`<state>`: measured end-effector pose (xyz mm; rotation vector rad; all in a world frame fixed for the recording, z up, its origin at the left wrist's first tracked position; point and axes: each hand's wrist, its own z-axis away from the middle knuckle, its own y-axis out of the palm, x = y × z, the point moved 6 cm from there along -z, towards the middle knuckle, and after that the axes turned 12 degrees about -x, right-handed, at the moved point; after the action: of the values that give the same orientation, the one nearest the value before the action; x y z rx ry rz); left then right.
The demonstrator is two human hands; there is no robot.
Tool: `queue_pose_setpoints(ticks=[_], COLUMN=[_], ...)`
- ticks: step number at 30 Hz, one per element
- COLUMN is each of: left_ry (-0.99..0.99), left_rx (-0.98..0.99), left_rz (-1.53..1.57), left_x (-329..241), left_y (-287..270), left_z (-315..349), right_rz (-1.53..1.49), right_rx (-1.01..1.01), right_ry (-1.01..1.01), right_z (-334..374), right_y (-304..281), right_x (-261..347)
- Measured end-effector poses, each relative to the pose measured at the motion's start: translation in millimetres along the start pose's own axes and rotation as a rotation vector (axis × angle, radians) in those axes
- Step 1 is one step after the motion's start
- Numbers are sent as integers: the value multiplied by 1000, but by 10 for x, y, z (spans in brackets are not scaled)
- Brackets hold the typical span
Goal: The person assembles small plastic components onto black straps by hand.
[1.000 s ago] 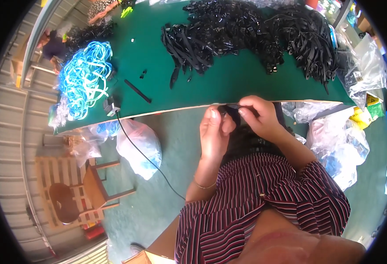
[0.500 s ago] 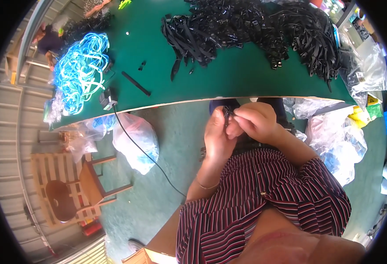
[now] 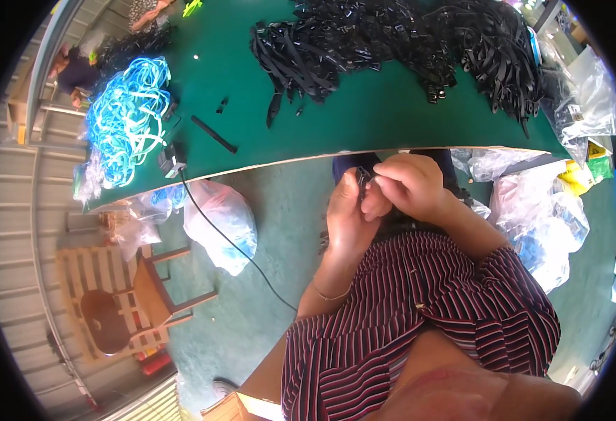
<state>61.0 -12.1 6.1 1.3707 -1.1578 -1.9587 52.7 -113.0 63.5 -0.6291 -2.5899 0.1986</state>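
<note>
Just off the near edge of the green table (image 3: pixel 252 133), my two hands meet over my lap. My left hand (image 3: pixel 348 217) is closed around a small black piece (image 3: pixel 362 179), which looks like a plastic buckle with a bit of strap; the fingers cover most of it. The fingertips of my right hand (image 3: pixel 418 188) pinch at the top of the same piece, and what lies between them is too small to make out. Across the table lies a big heap of black straps with buckles (image 3: pixel 364 49).
At the table's left sits a tangle of blue and white cords (image 3: pixel 129 116). A black rod (image 3: pixel 214 135) and small black bits (image 3: pixel 221 106) lie nearby. A black cable (image 3: pixel 231 242) hangs from a small box (image 3: pixel 171 163). Filled plastic bags (image 3: pixel 220 224) and a wooden chair (image 3: pixel 155 291) stand below.
My right hand has shifted slightly up and to the right, its fingers still at the black piece. The left hand keeps its hold. The whole view has moved a little.
</note>
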Motion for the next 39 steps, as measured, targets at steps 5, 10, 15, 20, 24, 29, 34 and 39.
queue_pose_setpoints(ticks=[5, 10, 15, 20, 24, 29, 34, 39], left_ry=[27, -23, -36, -77, 135, 117, 142, 102], left_rx=[-11, 27, 34, 129, -91, -24, -70, -56], left_rz=[65, 75, 103, 147, -198, -130, -125, -62], left_x=[-28, 48, 59, 93, -25, -60, -37, 0], left_y=[30, 58, 71, 102, -34, -13, -37, -96], left_z=[-15, -11, -17, -3, -1, 69, 64, 84], right_rz=[-40, -33, -51, -43, -156, -711, -720, -804], right_rx=[47, 7, -20, -49, 66, 254, 156, 167], right_ry=[17, 25, -23, 2, 345, 1032, 904, 1040], right_z=[99, -1, 39, -10, 80, 356, 330, 310], right_y=[-14, -81, -123, -163, -130, 104, 101, 156], right_x=[-32, -22, -20, 0, -153, -332, -317, -255])
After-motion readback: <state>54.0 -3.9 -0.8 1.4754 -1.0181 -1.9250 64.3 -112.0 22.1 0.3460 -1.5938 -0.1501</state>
